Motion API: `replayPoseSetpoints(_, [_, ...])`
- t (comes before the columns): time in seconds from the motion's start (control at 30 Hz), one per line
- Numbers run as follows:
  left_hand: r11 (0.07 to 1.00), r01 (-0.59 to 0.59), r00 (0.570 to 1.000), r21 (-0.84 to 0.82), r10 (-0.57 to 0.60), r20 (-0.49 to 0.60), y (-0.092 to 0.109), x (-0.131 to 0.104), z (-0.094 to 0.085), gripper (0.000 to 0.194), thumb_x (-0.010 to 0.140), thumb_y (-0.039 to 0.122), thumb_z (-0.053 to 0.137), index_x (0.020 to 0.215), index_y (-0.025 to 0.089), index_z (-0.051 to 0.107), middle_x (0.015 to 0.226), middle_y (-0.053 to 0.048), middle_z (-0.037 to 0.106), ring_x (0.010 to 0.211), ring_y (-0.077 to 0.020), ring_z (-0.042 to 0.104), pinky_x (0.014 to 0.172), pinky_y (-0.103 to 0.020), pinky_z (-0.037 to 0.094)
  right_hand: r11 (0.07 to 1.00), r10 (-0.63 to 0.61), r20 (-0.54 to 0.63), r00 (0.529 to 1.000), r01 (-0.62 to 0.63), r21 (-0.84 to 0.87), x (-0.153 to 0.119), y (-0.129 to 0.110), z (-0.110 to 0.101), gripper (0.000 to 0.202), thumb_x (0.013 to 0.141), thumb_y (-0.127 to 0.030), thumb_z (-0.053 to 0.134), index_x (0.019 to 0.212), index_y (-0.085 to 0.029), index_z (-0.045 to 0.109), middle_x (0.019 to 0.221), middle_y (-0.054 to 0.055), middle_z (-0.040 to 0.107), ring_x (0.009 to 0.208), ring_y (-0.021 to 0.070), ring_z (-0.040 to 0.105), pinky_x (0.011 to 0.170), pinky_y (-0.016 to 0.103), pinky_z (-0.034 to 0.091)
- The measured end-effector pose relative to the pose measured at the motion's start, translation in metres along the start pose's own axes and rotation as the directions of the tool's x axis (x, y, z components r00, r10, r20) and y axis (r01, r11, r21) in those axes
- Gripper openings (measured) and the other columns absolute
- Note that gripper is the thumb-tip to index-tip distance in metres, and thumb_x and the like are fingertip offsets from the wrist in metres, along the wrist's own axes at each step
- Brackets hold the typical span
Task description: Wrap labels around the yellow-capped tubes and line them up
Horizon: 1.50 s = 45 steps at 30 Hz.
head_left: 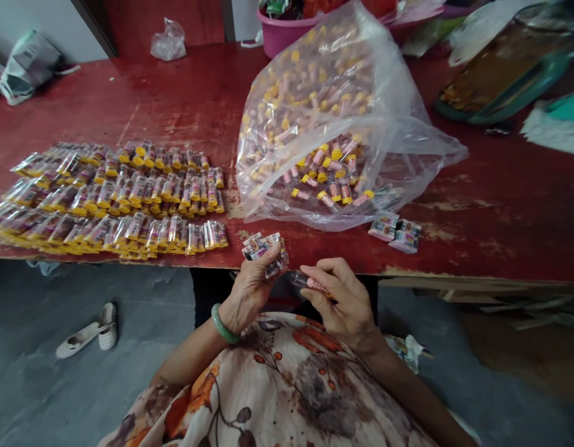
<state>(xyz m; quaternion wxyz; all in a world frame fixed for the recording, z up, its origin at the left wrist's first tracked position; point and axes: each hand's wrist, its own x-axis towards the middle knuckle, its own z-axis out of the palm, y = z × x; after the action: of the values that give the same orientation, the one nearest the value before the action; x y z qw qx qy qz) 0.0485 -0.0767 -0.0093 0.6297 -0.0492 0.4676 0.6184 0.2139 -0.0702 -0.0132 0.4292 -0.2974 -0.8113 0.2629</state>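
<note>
1. Left hand [252, 282]: a small sheaf of printed slips [273, 257] is gripped between thumb and fingers.
2. Right hand [345, 301]: one clear tube [316, 285] with pink contents is pinched by thumb and fingertips, its clear end directed toward nine o'clock, near the sheaf (whether the two touch cannot be told).
3. Ten o'clock from the hands: capped tubes in piled rows [128, 192] are laid on the red table [492, 248]. Printed matter is seen on or in them; this portion is judged done.
4. Between twelve and one o'clock: a transparent bag [399, 87] is filled with loose tubes [333, 186], on which no print can be made out; these are judged left.
5. Two o'clock: two slip stacks [405, 236] are placed beside the bag, apparently in reserve.
6. Progress: much appears completed, though a large share seems to remain.
</note>
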Motion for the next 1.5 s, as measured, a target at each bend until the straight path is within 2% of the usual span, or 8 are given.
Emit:
replayPoseSetpoints(0.27, [0.998,0.054,0.997,0.014,-0.054,0.046,-0.003,-0.005,0.002,0.035,0.055,0.021,0.090,0.077,0.014,0.065,0.073,0.000,0.066,0.063,-0.0117,0.061,0.060,-0.024,0.052,0.870,-0.203,-0.045,0.978,0.159,-0.466,-0.003,0.006,0.011,0.033,0.083,-0.015,0.066,0.115,-0.015,0.057,0.095,0.011,0.060,0.083,0.0190,0.061,0.071,0.030,0.054])
replayPoseSetpoints(0.43, [0.999,0.024,0.999,0.024,-0.025,0.046,-0.004,-0.002,0.002,0.038,0.053,0.022,0.091,0.078,0.014,0.063,0.072,0.001,0.065,0.060,-0.0104,0.059,0.058,-0.023,0.050,0.884,-0.185,-0.063,0.981,0.138,-0.447,-0.006,0.000,0.007,0.036,0.084,-0.021,0.067,0.119,-0.023,0.056,0.095,0.007,0.064,0.084,0.0184,0.063,0.073,0.030,0.054])
replayPoseSetpoints(0.77, [0.996,0.081,0.996,0.040,-0.083,0.033,-0.003,0.000,0.000,0.039,0.053,0.026,0.091,0.080,0.015,0.066,0.072,0.001,0.066,0.062,-0.0113,0.061,0.057,-0.023,0.052,0.804,-0.264,0.017,0.964,0.229,-0.548,0.001,0.003,0.008,0.038,0.081,-0.015,0.070,0.116,-0.015,0.055,0.092,0.011,0.062,0.081,0.0187,0.062,0.067,0.029,0.053])
replayPoseSetpoints(0.93, [0.994,0.037,0.993,0.098,-0.047,0.107,-0.011,0.003,-0.005,0.039,0.055,0.033,0.090,0.076,0.013,0.064,0.067,0.000,0.064,0.057,-0.0111,0.058,0.057,-0.024,0.050,0.866,-0.201,-0.121,0.972,0.119,-0.485,-0.003,0.002,0.016,0.033,0.081,-0.021,0.072,0.110,-0.021,0.055,0.088,0.007,0.066,0.076,0.0173,0.066,0.065,0.027,0.054])
replayPoseSetpoints(1.13, [0.982,-0.097,0.993,0.162,0.085,0.082,-0.013,-0.001,-0.003,0.041,0.049,0.031,0.092,0.074,0.012,0.066,0.067,0.000,0.064,0.057,-0.0106,0.055,0.057,-0.025,0.045,0.803,-0.298,-0.128,0.946,0.176,-0.570,-0.009,0.006,0.029,0.039,0.077,-0.021,0.076,0.110,-0.019,0.056,0.088,0.009,0.068,0.072,0.0182,0.067,0.063,0.027,0.055])
replayPoseSetpoints(1.27, [0.982,-0.123,0.987,0.140,0.107,0.120,-0.013,-0.002,-0.006,0.038,0.051,0.031,0.091,0.075,0.013,0.068,0.070,0.000,0.065,0.060,-0.0107,0.056,0.060,-0.025,0.045,0.881,-0.224,-0.233,0.946,0.094,-0.463,-0.008,0.005,0.035,0.035,0.081,-0.019,0.071,0.112,-0.022,0.055,0.092,0.008,0.066,0.076,0.0172,0.067,0.065,0.026,0.056])
replayPoseSetpoints(1.43, [0.982,-0.130,0.978,0.136,0.105,0.181,-0.019,-0.004,-0.007,0.034,0.052,0.027,0.091,0.073,0.013,0.067,0.072,-0.001,0.066,0.063,-0.0115,0.057,0.065,-0.026,0.048,0.790,-0.242,-0.185,0.952,0.083,-0.608,-0.010,0.002,0.040,0.033,0.079,-0.014,0.071,0.109,-0.019,0.058,0.094,0.011,0.066,0.075,0.0177,0.066,0.061,0.025,0.054])
replayPoseSetpoints(1.5, [0.979,-0.149,0.979,0.137,0.127,0.161,-0.021,-0.005,-0.007,0.033,0.053,0.026,0.090,0.072,0.013,0.066,0.071,-0.001,0.065,0.063,-0.0112,0.056,0.065,-0.026,0.048,0.825,-0.219,-0.189,0.957,0.078,-0.560,-0.008,0.000,0.040,0.032,0.079,-0.012,0.070,0.108,-0.019,0.059,0.093,0.010,0.065,0.075,0.0175,0.065,0.060,0.026,0.054])
